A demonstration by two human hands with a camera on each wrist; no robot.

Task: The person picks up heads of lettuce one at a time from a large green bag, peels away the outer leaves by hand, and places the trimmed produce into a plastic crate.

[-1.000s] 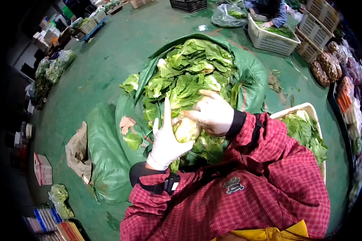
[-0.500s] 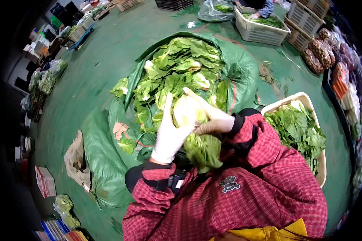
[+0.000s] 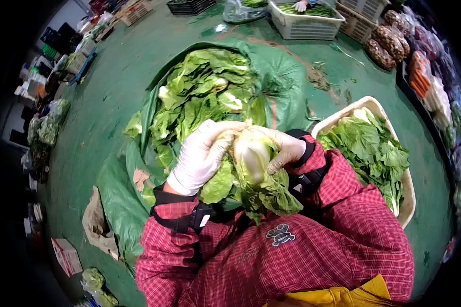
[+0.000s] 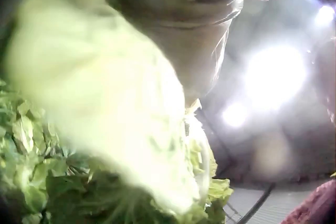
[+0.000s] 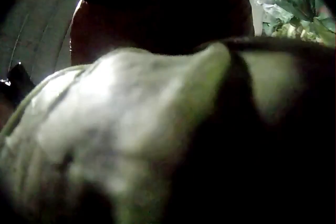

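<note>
A head of Chinese cabbage (image 3: 253, 156), with its pale base up and green leaves hanging down, is between the two white-gloved hands in the head view. My right hand (image 3: 288, 149) grips its right side, thumb across the pale stalk. My left hand (image 3: 197, 158) has its fingers curled at the base, pinching a yellow-green outer leaf (image 3: 218, 185) that hangs below the palm. A blurred pale leaf (image 4: 105, 87) fills much of the left wrist view. Close up in the right wrist view, the cabbage (image 5: 131, 108) hides the fingers.
Ahead stands an open green sack (image 3: 281, 71) full of leafy cabbage heads (image 3: 205, 87). At the right is a white crate (image 3: 407, 199) of green heads. A filled green sack (image 3: 120, 194) lies at the left. Another gloved hand (image 3: 300, 6) works at a far crate (image 3: 310, 29).
The cabbage has been turned over from leaves forward to base up, its leaves now toward the body. My left hand has gone from extended fingers to pinching at the base.
</note>
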